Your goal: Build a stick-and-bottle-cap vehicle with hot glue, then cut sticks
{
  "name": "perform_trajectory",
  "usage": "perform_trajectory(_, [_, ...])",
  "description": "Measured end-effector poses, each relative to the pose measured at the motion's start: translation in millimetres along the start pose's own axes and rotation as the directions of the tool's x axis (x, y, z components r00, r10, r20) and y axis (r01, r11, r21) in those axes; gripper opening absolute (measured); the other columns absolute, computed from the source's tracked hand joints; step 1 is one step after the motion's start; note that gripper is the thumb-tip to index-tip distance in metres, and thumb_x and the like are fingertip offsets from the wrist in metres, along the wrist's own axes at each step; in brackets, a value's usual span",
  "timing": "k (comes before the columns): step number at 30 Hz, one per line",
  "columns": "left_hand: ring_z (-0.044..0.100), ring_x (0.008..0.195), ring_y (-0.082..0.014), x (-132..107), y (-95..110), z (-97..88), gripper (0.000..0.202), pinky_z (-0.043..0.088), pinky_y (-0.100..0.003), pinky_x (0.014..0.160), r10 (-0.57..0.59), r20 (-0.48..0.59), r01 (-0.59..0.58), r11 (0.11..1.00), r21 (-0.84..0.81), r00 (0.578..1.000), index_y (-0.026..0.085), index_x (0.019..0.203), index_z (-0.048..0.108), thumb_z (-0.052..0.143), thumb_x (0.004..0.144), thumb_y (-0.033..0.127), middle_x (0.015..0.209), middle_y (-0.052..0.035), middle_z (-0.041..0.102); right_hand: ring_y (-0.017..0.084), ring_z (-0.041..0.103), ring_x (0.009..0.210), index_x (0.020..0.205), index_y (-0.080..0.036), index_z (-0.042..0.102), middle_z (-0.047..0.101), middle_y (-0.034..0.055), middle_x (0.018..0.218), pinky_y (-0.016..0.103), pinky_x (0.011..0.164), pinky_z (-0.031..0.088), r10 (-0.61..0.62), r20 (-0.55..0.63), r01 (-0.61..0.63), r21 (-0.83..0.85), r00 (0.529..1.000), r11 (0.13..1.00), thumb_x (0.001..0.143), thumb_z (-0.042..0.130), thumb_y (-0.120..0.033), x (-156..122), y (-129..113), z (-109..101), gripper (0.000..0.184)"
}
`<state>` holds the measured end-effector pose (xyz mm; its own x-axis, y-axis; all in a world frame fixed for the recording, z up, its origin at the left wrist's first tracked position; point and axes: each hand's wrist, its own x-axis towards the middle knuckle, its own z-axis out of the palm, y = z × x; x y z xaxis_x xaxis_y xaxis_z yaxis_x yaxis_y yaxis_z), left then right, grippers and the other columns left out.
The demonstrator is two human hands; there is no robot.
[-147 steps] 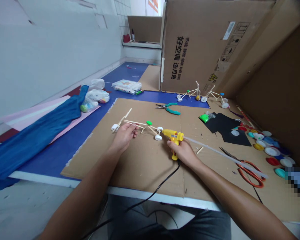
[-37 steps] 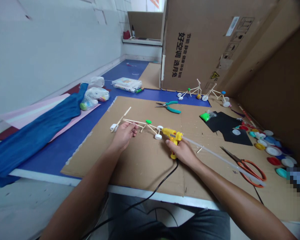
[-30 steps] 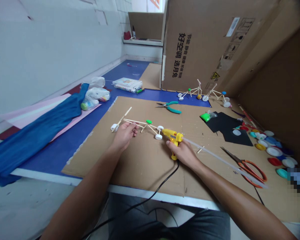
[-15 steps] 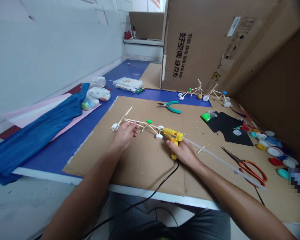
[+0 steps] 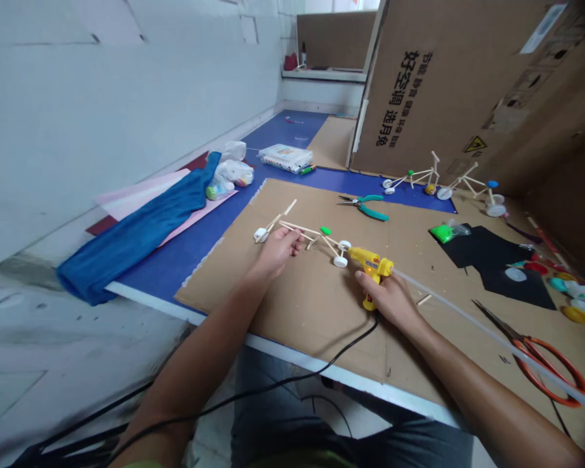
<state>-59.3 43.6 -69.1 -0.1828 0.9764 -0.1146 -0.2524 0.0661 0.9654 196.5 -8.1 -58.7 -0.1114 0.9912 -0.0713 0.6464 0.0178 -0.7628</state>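
Observation:
My left hand [image 5: 279, 251] pinches the stick frame [image 5: 299, 229] of a small model tricycle, made of thin wooden sticks with a green oval seat and white cap wheels at its right end. Just left of that hand lies a separate stick piece [image 5: 274, 224] with a white wheel; whether it touches the frame I cannot tell. Wrapped around the handle of a yellow hot glue gun [image 5: 370, 263] is my right hand [image 5: 390, 296]. The gun's nozzle points left, close by the frame's white wheels. A long clear glue stick [image 5: 448, 305] sticks out of its back.
Teal-handled pliers [image 5: 370, 207] lie behind the frame on the cardboard sheet [image 5: 316, 325]. Orange-handled scissors [image 5: 531, 351] and bottle caps [image 5: 578, 299] are at right. Two finished-looking stick tricycles [image 5: 414, 179] stand by a large carton [image 5: 448, 91]. The gun's black cord [image 5: 292, 380] crosses the table edge.
My view has turned left, so the whole scene sits further right. Both hands keep their grips, and the glue gun stays near the frame's wheels.

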Motion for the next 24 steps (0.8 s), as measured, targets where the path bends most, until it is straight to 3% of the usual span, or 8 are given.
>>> perform_trajectory(18, [0.052, 0.054, -0.0077, 2.7, -5.2, -3.1, 0.014, 0.037, -0.02, 0.048, 0.034, 0.003, -0.034, 0.999, 0.035, 0.999, 0.014, 0.078, 0.06, 0.068, 0.079, 0.025, 0.07, -0.0014, 0.063, 0.019, 0.059, 0.062, 0.079, -0.018, 0.067, 0.063, 0.0007, 0.066, 0.029, 0.059, 0.04, 0.014, 0.006, -0.014, 0.051, 1.0, 0.999, 0.086, 0.052, -0.055, -4.5, -0.4, -1.8, 0.04])
perform_trajectory(24, [0.051, 0.053, -0.0078, 0.5, -3.2, -2.3, 0.012, 0.036, -0.021, 0.049, 0.017, -0.005, -0.017, 0.999, 0.042, 1.0, 0.013, 0.078, 0.061, 0.068, 0.078, 0.023, 0.069, -0.0013, 0.062, 0.021, 0.06, 0.068, 0.087, -0.018, 0.069, 0.065, 0.0018, 0.071, 0.03, 0.062, 0.041, -0.009, 0.009, 0.008, 0.041, 1.0, 0.999, 0.088, 0.052, -0.055, -3.5, 4.0, -0.3, 0.041])
